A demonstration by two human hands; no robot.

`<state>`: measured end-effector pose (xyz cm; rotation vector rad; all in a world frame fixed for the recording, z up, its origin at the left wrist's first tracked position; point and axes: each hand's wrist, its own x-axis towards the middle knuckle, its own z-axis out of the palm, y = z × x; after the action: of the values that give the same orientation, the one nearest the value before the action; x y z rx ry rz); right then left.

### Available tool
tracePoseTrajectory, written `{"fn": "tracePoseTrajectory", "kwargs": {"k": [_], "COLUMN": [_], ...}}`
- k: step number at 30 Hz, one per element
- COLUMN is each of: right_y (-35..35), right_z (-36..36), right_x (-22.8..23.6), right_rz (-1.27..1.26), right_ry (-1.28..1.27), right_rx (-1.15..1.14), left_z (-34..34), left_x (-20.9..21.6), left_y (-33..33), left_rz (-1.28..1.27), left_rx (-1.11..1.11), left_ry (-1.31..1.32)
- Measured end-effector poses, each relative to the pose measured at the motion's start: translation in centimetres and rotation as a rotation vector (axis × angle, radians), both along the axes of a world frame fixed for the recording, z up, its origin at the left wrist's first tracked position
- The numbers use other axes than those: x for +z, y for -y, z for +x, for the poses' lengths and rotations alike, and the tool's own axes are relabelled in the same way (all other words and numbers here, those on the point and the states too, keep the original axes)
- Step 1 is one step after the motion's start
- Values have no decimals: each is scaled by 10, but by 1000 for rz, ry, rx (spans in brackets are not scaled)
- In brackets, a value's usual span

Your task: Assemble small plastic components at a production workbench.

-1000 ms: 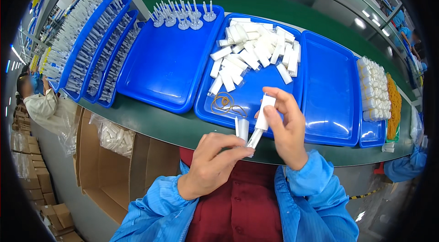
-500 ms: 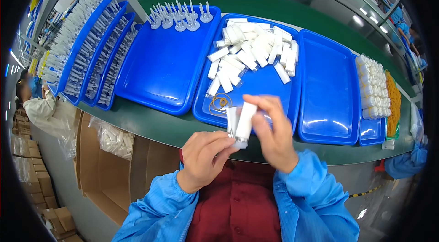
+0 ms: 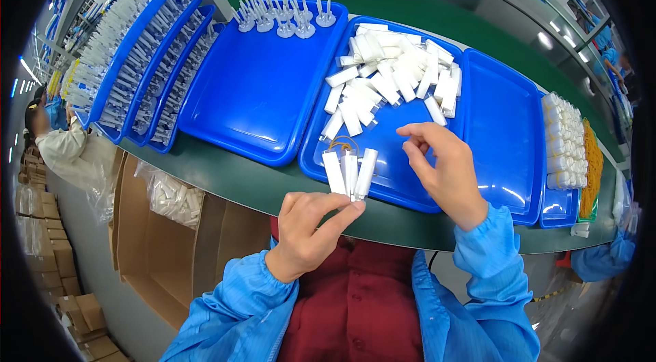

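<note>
My left hand (image 3: 313,231) pinches the lower ends of three white tube-like pieces in clear wrapping (image 3: 350,172), which fan out upward above the near edge of the blue tray (image 3: 413,201). Over the same tray, to the right of that bunch, hovers my right hand (image 3: 447,169), empty, with thumb and index finger apart. Farther back in the tray lies a loose heap of similar white wrapped pieces (image 3: 396,71). Behind the held pieces, tan rubber bands (image 3: 348,143) are partly hidden.
Left stands a blue tray (image 3: 246,102) with clear stemmed parts (image 3: 283,13) at its back, beside stacked trays (image 3: 154,68) of such parts. Another blue tray (image 3: 502,129), bundled white pieces (image 3: 564,136) and a rubber band pile (image 3: 591,164) lie right. A cardboard box (image 3: 157,239) sits below.
My right hand has come away from the bunch, moving right and opening. The white pieces in my left hand now stand fanned apart. The whole view has shifted slightly.
</note>
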<state>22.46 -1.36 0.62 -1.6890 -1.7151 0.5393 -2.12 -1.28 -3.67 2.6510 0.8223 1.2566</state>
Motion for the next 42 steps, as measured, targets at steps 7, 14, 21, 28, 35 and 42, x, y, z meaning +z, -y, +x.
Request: {"fn": "tracePoseTrajectory", "kwargs": {"k": [7, 14, 21, 28, 35, 42], "right_y": [2, 4, 5, -37, -24, -3], "right_z": [-20, -24, -27, 46, 19, -6], "right_x": [7, -10, -15, -26, -29, 2], "right_rz": [128, 51, 142, 316, 95, -261], "right_ry": [-295, -388, -247, 726, 779, -544], "right_rx": [335, 372, 302, -178, -2, -2], "left_z": [4, 7, 2, 6, 9, 13], "left_x": [8, 11, 5, 3, -3, -6], "left_y": [4, 2, -4, -5, -7, -9], "left_rz": [29, 50, 25, -87, -181, -220], "left_rx": [-87, -79, -65, -39, -16, -87], "left_ry": [-44, -78, -88, -44, -39, 7]}}
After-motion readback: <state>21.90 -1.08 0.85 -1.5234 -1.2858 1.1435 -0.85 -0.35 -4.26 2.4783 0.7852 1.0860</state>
